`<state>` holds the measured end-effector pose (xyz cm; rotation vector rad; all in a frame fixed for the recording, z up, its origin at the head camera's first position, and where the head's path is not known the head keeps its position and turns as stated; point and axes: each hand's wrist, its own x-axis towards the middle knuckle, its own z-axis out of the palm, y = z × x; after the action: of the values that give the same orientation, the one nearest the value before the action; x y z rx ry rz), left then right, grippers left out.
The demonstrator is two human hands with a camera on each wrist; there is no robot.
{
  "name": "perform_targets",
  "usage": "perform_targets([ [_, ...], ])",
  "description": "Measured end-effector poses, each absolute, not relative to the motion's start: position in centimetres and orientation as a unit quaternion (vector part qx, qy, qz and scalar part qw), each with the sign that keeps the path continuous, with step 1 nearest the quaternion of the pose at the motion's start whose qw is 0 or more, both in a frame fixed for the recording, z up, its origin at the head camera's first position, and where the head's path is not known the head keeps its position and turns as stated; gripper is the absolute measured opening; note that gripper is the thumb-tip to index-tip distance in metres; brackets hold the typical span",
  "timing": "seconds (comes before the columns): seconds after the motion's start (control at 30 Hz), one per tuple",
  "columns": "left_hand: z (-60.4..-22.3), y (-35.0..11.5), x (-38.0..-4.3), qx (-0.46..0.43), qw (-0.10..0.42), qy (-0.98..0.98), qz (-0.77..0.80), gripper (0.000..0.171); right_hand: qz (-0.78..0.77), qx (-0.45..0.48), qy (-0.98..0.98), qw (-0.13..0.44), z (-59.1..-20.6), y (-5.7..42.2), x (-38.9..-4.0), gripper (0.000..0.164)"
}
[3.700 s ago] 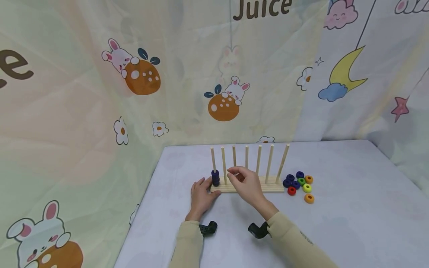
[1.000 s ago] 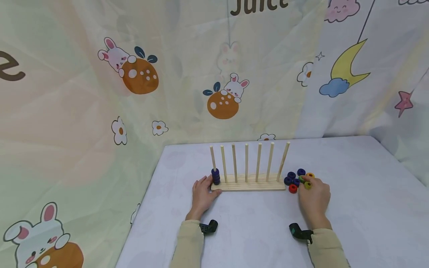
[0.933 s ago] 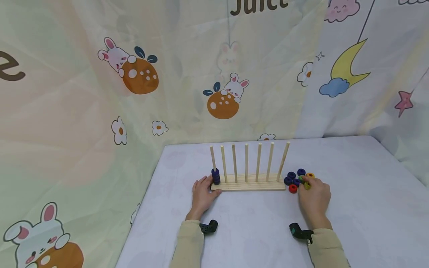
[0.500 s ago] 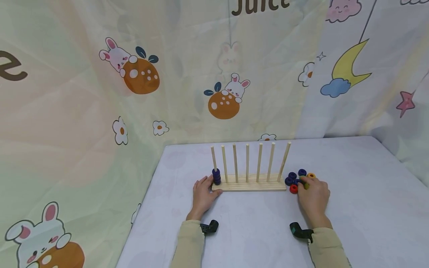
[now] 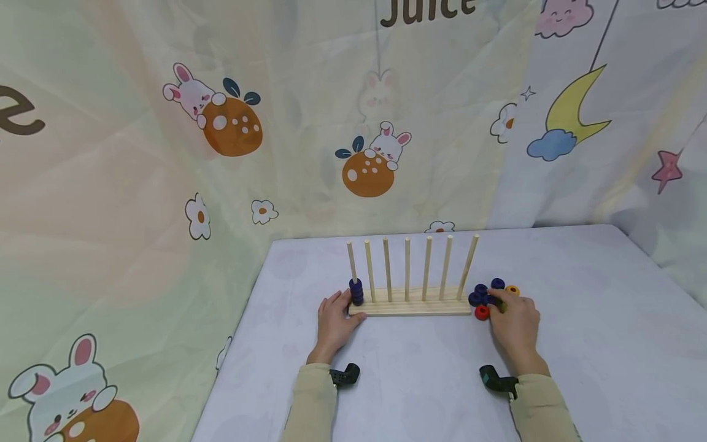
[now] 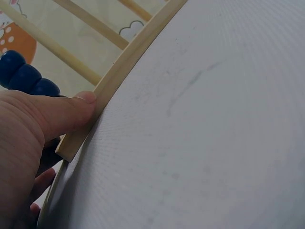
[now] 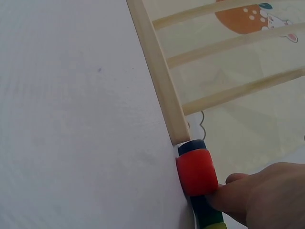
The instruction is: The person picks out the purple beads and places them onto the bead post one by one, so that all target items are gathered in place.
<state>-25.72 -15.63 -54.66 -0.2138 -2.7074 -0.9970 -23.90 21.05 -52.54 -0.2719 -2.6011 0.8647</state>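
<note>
A wooden peg stand (image 5: 411,305) with a row of upright pegs sits on the table. Several dark blue beads (image 5: 356,292) are stacked on its leftmost peg. My left hand (image 5: 332,328) holds that end of the base, thumb (image 6: 71,112) along the front edge and fingers beyond the end. Past the right end of the stand, my right hand (image 5: 518,328) reaches into a group of loose beads, thumb and fingers around a blue bead (image 5: 489,299). Whether they pinch it is hidden. A red bead (image 5: 482,312) lies beside the thumb; an orange one (image 5: 513,291) shows behind the fingers.
More blue beads (image 5: 474,299) lie close to the stand's right end. The white table (image 5: 420,380) extends in front and to the right. A printed cloth (image 5: 309,123) hangs behind it. Each wrist wears a black camera (image 5: 497,380).
Since the earliest frame my right hand has moved from the second peg to the loose beads on the right. Lately it shifts only slightly left. My left hand stays on the stand.
</note>
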Motion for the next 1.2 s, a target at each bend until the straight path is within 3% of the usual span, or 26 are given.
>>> perform_targets([
  [0.77, -54.6, -15.6, -25.7, -0.059, 0.11, -0.931, -0.342, 0.067, 0.262, -0.091, -0.942, 0.191, -52.9, 21.6, -23.7, 0.036],
  [1.2, -54.6, -15.6, -25.7, -0.081, 0.14, -0.925, -0.344, 0.066, 0.319, -0.128, -0.921, 0.182, -51.9, 21.3, -23.2, 0.037],
])
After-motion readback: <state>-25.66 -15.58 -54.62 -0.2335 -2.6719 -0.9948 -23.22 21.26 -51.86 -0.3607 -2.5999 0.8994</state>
